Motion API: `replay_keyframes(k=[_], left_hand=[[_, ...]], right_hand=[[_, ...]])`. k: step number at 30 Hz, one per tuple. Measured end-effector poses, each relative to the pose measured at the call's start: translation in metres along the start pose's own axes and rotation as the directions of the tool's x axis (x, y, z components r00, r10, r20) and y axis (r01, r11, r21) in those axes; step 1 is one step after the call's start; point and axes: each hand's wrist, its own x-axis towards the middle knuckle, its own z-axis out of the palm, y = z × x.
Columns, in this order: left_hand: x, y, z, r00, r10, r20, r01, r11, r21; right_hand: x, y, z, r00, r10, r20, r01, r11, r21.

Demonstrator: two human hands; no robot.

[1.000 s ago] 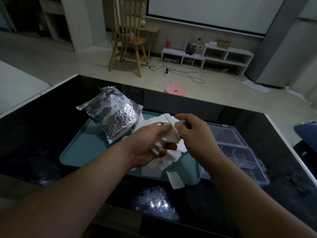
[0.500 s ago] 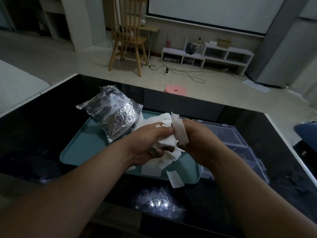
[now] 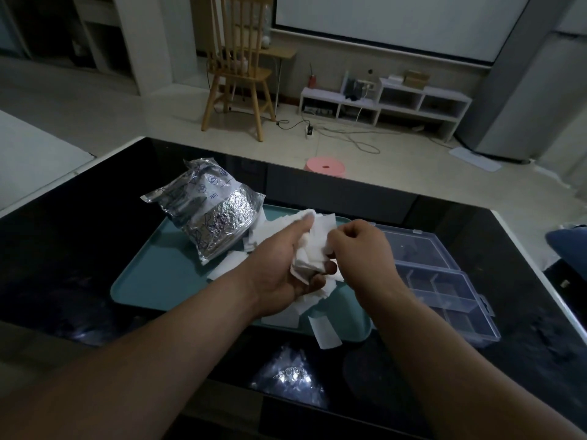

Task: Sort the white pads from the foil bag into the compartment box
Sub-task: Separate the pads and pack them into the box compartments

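Observation:
A crinkled silver foil bag (image 3: 211, 215) lies on the back left of a teal tray (image 3: 149, 281). Loose white pads (image 3: 324, 333) are scattered over the tray's middle and front edge. My left hand (image 3: 279, 268) is cupped around a bunch of white pads (image 3: 313, 249) above the tray. My right hand (image 3: 362, 252) is closed against that bunch, pinching one pad at its right side. The clear compartment box (image 3: 444, 290) lies open to the right of the tray, its lid flipped back; its compartments look empty.
The tray and box sit on a glossy black table (image 3: 63, 249) with a white rim. Beyond the far edge are a pink stool (image 3: 325, 166), a wooden chair (image 3: 238, 68) and a low white shelf (image 3: 381, 100) with cables on the floor.
My right hand held a pad upright half a second ago; now it is closed low against the bunch in my left hand. My left hand has opened slightly and tilted.

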Motion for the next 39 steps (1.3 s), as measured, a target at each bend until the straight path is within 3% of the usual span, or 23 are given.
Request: replay_keyframes(k=[3, 6, 8, 11, 15, 18, 19, 21, 23, 25, 27, 31, 34, 39], left_hand=[[0.003, -0.002, -0.002, 0.988, 0.076, -0.133, -0.071, 0.996, 0.046], [0.005, 0.001, -0.008, 0.983, 0.098, -0.152, -0.1, 0.995, -0.004], [0.004, 0.004, -0.008, 0.988, 0.086, -0.13, -0.087, 0.996, -0.003], [0.001, 0.006, -0.004, 0.995, 0.077, -0.056, -0.075, 0.997, 0.029], [0.004, 0.0, -0.001, 0.994, 0.089, -0.069, -0.086, 0.995, 0.047], [0.005, 0.001, -0.005, 0.99, 0.061, -0.129, -0.062, 0.998, -0.006], [0.005, 0.003, -0.008, 0.991, 0.044, -0.123, -0.046, 0.999, -0.013], [0.002, 0.007, -0.011, 0.999, -0.016, -0.039, 0.016, 1.0, -0.004], [-0.003, 0.008, -0.007, 0.991, -0.073, 0.111, 0.075, 0.997, -0.014], [-0.006, 0.006, -0.001, 0.978, -0.081, 0.191, 0.089, 0.995, -0.037], [-0.006, 0.005, -0.001, 0.974, -0.072, 0.213, 0.085, 0.995, -0.052], [-0.009, 0.006, 0.0, 0.983, -0.053, 0.173, 0.061, 0.997, -0.043], [-0.007, 0.004, 0.0, 0.978, -0.068, 0.195, 0.074, 0.997, -0.027], [-0.01, 0.006, 0.001, 0.985, -0.029, 0.17, 0.03, 1.0, -0.007]], right_hand=[[0.004, 0.001, -0.005, 0.997, 0.082, 0.013, -0.083, 0.977, 0.199], [0.006, -0.002, -0.017, 0.986, 0.146, 0.077, -0.165, 0.904, 0.395], [0.006, -0.003, -0.022, 0.976, 0.125, 0.177, -0.19, 0.884, 0.427], [-0.004, -0.007, -0.018, 0.96, 0.082, 0.268, -0.166, 0.937, 0.306], [-0.014, -0.011, -0.011, 0.973, 0.05, 0.224, -0.092, 0.979, 0.18], [-0.009, -0.004, -0.012, 0.985, -0.122, 0.12, 0.137, 0.983, -0.125], [-0.008, -0.003, -0.014, 0.965, -0.234, 0.119, 0.254, 0.948, -0.194], [-0.01, -0.003, -0.021, 0.874, -0.417, 0.25, 0.474, 0.845, -0.25], [-0.014, -0.002, -0.023, 0.786, -0.449, 0.425, 0.577, 0.78, -0.243], [-0.015, 0.001, -0.02, 0.767, -0.413, 0.491, 0.566, 0.795, -0.216], [-0.015, 0.004, -0.02, 0.785, -0.416, 0.458, 0.544, 0.818, -0.189], [-0.019, -0.001, -0.029, 0.774, -0.445, 0.45, 0.531, 0.843, -0.08], [-0.022, 0.001, -0.026, 0.753, -0.419, 0.508, 0.549, 0.826, -0.132], [-0.018, 0.0, -0.034, 0.758, -0.437, 0.484, 0.509, 0.86, -0.022]])
